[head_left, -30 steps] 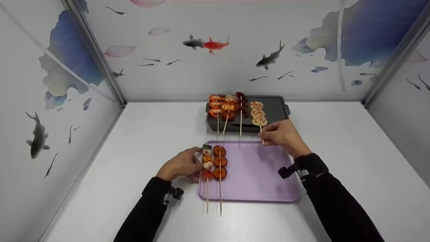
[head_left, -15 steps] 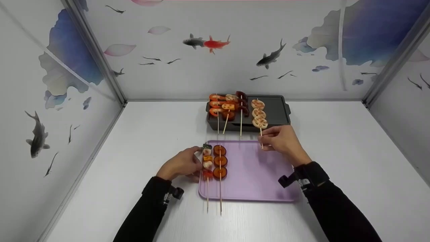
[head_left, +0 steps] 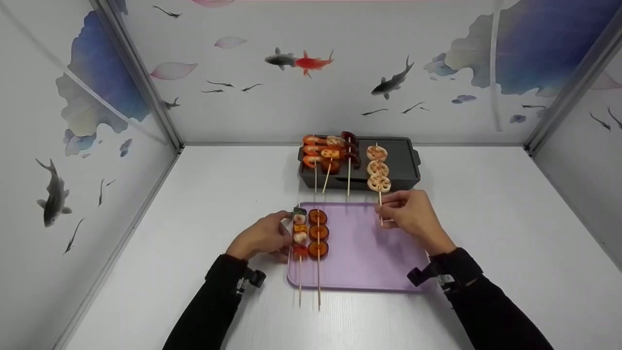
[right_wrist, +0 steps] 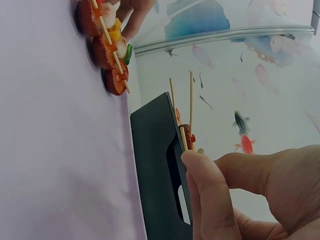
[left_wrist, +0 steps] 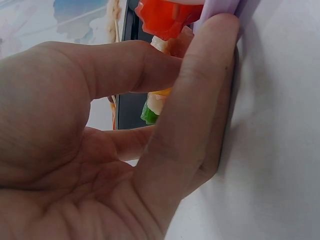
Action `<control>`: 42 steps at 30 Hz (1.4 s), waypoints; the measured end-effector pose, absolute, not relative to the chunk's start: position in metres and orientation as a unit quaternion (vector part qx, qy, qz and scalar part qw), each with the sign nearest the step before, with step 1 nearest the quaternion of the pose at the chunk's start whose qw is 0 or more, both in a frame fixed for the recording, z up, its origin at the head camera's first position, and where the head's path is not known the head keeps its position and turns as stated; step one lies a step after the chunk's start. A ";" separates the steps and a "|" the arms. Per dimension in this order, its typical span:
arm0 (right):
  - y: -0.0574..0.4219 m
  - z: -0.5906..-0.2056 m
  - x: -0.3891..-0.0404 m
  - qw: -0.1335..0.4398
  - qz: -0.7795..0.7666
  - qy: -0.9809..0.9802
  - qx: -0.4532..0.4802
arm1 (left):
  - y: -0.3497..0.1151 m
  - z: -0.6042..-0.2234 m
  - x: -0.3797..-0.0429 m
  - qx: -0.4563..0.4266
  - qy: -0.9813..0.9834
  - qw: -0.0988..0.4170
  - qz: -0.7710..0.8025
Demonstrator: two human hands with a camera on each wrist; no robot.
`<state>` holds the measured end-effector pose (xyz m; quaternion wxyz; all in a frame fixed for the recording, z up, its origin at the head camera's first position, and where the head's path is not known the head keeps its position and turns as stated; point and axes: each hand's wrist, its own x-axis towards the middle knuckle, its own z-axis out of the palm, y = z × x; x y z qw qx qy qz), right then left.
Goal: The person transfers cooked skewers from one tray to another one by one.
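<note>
In the head view my right hand (head_left: 410,214) pinches the stick of a lotus root skewer (head_left: 378,168). Its three slices overlap the front of the dark grill pan (head_left: 396,154), and the stick's lower end shows over the purple tray (head_left: 374,262). My left hand (head_left: 262,237) grips the tray's left rim, fingers and thumb at the edge; the left wrist view shows a fingertip against the purple rim (left_wrist: 220,7). Right beside it on the tray lies a mixed skewer (head_left: 300,233) of green, white, yellow and red pieces. A skewer of round brown-orange slices (head_left: 318,233) lies parallel to that one.
On the pan's left side rest a shrimp skewer (head_left: 312,150), a skewer with mixed pieces (head_left: 331,154) and a dark reddish skewer (head_left: 350,150), sticks jutting forward. White table (head_left: 218,184) surrounds the tray. A patterned wall (head_left: 340,112) rises behind the pan.
My right hand has drawn the lotus root skewer toward me and slightly right, from the pan toward the tray. My left hand stays at the tray's left rim.
</note>
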<state>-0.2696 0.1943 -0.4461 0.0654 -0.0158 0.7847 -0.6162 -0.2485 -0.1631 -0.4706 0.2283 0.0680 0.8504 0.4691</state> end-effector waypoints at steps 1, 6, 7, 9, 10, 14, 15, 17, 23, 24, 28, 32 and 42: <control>0.195 -0.447 -0.268 0.065 -0.616 0.785 -0.017 | -0.163 -0.471 -0.249 0.068 0.851 0.228 0.468; 0.196 -0.449 -0.257 0.062 -0.612 0.788 -0.016 | -0.162 -0.470 -0.249 0.071 0.860 0.224 0.452; 0.196 -0.449 -0.256 0.062 -0.611 0.789 -0.015 | -0.162 -0.469 -0.249 0.070 0.861 0.224 0.451; 0.195 -0.450 -0.253 0.060 -0.610 0.790 -0.013 | -0.162 -0.468 -0.248 0.069 0.862 0.224 0.450; 0.195 -0.451 -0.251 0.060 -0.609 0.791 -0.014 | -0.162 -0.468 -0.248 0.068 0.861 0.224 0.451; 0.193 -0.454 -0.245 0.066 -0.610 0.789 -0.018 | -0.162 -0.467 -0.246 0.066 0.860 0.227 0.453; 0.193 -0.455 -0.243 0.068 -0.610 0.789 -0.021 | -0.162 -0.467 -0.246 0.066 0.861 0.226 0.452; 0.193 -0.456 -0.241 0.070 -0.610 0.789 -0.024 | -0.162 -0.467 -0.247 0.067 0.862 0.225 0.448; 0.193 -0.460 -0.234 0.070 -0.604 0.794 -0.029 | -0.162 -0.467 -0.247 0.066 0.862 0.226 0.448; 0.193 -0.460 -0.233 0.071 -0.601 0.796 -0.028 | -0.162 -0.467 -0.247 0.065 0.861 0.227 0.449; 0.194 -0.464 -0.227 0.074 -0.592 0.802 -0.028 | -0.161 -0.467 -0.247 0.067 0.861 0.228 0.450; 0.195 -0.466 -0.221 0.070 -0.576 0.814 -0.024 | -0.161 -0.466 -0.247 0.068 0.863 0.225 0.448; 0.198 -0.467 -0.206 0.072 -0.561 0.824 -0.030 | -0.161 -0.468 -0.248 0.069 0.869 0.219 0.438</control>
